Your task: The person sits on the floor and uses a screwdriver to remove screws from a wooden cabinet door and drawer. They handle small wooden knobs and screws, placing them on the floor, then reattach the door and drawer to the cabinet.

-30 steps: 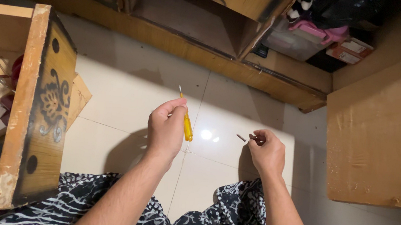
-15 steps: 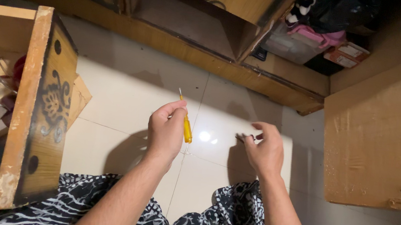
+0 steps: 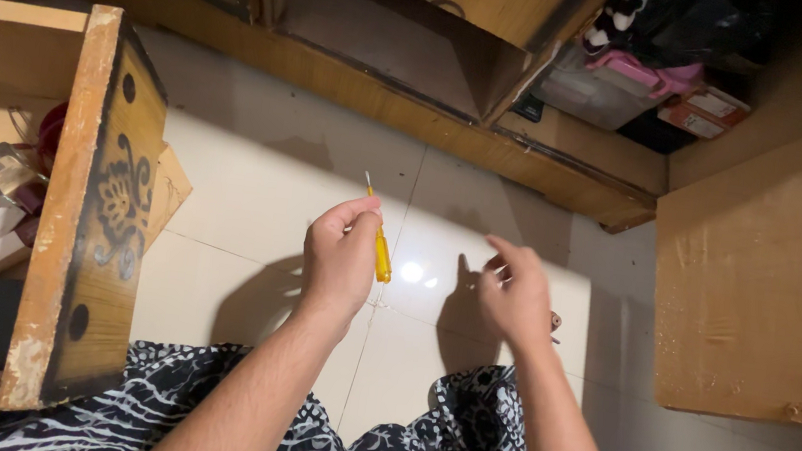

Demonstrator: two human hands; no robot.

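Yellow plastic handle, thin metal shaft: your small screwdriver [image 3: 379,238] sits pinched in your left hand [image 3: 341,261], tip up, over the glossy floor tile [image 3: 254,189]. Light, stiff, a bit slick, so grip the handle, not the shaft. Your right hand [image 3: 514,294] hangs beside it, fingers loosely spread, seemingly empty; hard to be sure. Worn painted wood drawer [image 3: 91,210] lies to your left.

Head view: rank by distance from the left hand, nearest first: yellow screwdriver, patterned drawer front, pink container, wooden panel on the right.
Measured from the left hand:
1. Yellow screwdriver: in its grip.
2. Patterned drawer front: on its left, across a strip of tile.
3. Wooden panel: far right, beyond the right hand.
4. Pink container: top right, in the cabinet.
Items 3 and 4 are close to call.
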